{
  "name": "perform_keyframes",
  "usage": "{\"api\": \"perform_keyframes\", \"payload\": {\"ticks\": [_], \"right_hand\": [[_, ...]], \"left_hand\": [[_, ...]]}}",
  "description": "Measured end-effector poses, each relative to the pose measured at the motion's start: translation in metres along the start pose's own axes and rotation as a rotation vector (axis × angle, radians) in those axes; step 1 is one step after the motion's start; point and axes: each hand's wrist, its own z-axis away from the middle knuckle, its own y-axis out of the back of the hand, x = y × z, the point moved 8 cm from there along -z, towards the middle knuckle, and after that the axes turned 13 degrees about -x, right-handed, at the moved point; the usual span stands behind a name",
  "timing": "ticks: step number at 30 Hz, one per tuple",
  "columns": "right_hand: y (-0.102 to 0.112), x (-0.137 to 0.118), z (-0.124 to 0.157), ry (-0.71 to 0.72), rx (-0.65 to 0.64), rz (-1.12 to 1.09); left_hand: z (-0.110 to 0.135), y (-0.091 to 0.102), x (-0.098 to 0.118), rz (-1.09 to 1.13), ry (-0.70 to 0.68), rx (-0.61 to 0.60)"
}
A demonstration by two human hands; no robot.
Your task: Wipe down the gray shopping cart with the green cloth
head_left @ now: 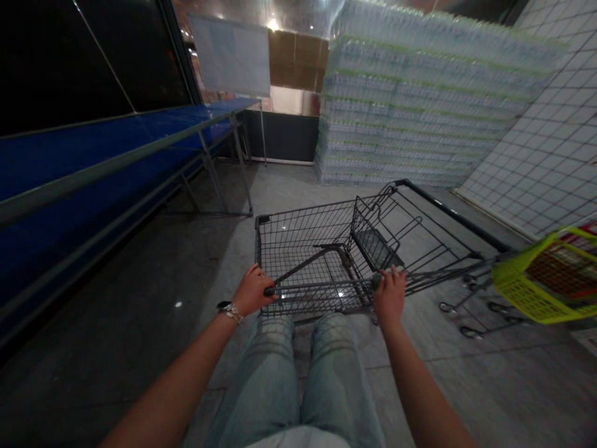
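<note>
Your left hand [252,290] and right hand [390,295] sit at opposite ends of the handle bar [321,287] of a wire shopping cart [321,249]. The cart stands directly ahead of your knees on a grey floor [140,311]. Your left fingers [254,274] are curled closed over the bar. Your right fingers [394,277] are also closed over it, gripping the bar near its right end.

The cart basket is a tapered mesh of dark welded wire, with a black rail [448,208] along its far right edge. A hinged wire panel [373,239] stands inside the basket. A metal-link band [231,312] circles your left wrist.

At the right edge of the view, a lime-green perforated plastic basket [536,277] shows red inside. Beyond the cart, shrink-wrapped bottled water [420,99] forms a tall stacked block beside a white tiled wall [550,137]. On the left runs a long blue display case [93,162] with a metal rail [116,155].
</note>
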Motion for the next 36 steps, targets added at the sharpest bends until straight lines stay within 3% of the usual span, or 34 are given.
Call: {"api": "perform_keyframes", "payload": {"ticks": [4, 9, 12, 15, 19, 25, 29, 33, 36], "right_hand": [[-0.024, -0.089, 0.034, 0.141, -0.088, -0.112], [-0.050, -0.189, 0.074, 0.347, -0.287, -0.218], [-0.062, -0.236, 0.097, 0.448, -0.430, -0.265], [-0.066, -0.266, 0.114, 0.516, -0.543, -0.303], [-0.057, -0.275, 0.112, 0.553, -0.575, -0.320], [-0.050, -0.267, 0.070, 0.550, -0.682, -0.094], [-0.049, -0.263, 0.057, 0.549, -0.665, -0.054], [-0.043, -0.241, 0.051, 0.516, -0.652, -0.039], [-0.031, -0.204, 0.037, 0.476, -0.647, 0.047]], "left_hand": [[0.000, 0.000, 0.000, -0.010, 0.012, -0.010], [-0.001, 0.000, 0.000, -0.017, 0.015, -0.003], [0.000, -0.001, 0.001, -0.032, -0.003, 0.011], [0.000, -0.001, 0.001, -0.052, -0.017, 0.033], [0.000, -0.001, 0.000, -0.036, -0.013, 0.047], [0.000, -0.004, 0.000, -0.016, -0.020, 0.040], [-0.001, -0.005, -0.001, -0.042, -0.032, 0.035], [0.000, -0.006, -0.002, -0.040, -0.042, 0.034], [0.001, -0.007, -0.003, -0.007, -0.056, 0.042]]}}
